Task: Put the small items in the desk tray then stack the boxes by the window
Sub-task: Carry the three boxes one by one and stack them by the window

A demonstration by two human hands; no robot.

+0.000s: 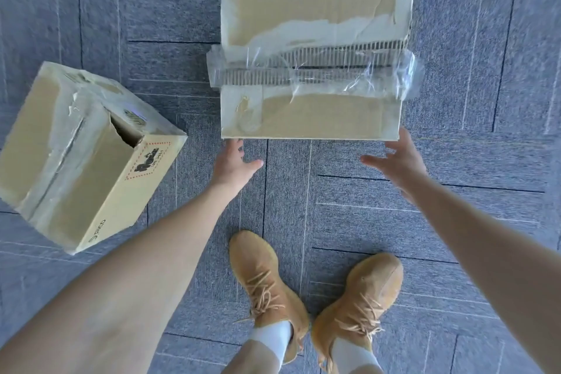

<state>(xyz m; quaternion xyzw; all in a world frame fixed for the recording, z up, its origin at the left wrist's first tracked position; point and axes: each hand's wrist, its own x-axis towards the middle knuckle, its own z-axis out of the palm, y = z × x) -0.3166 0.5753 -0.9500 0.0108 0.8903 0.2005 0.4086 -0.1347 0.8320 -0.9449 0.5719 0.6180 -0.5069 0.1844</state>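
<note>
Grey carpet floor carries two cardboard boxes. The near box, flaps shut under torn tape, lies just ahead of both hands, left and right, which are spread open and empty, the left fingertips at its front edge. It is judged stiff, probably light; its two side walls are best clasped. The other box is tilted, well apart to the left.

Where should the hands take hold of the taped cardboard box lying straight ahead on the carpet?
Probably by its two short ends, one hand each side. The flat tan cardboard box with torn clear tape lies wide across; left hand and right hand are open near its near corners.
</note>
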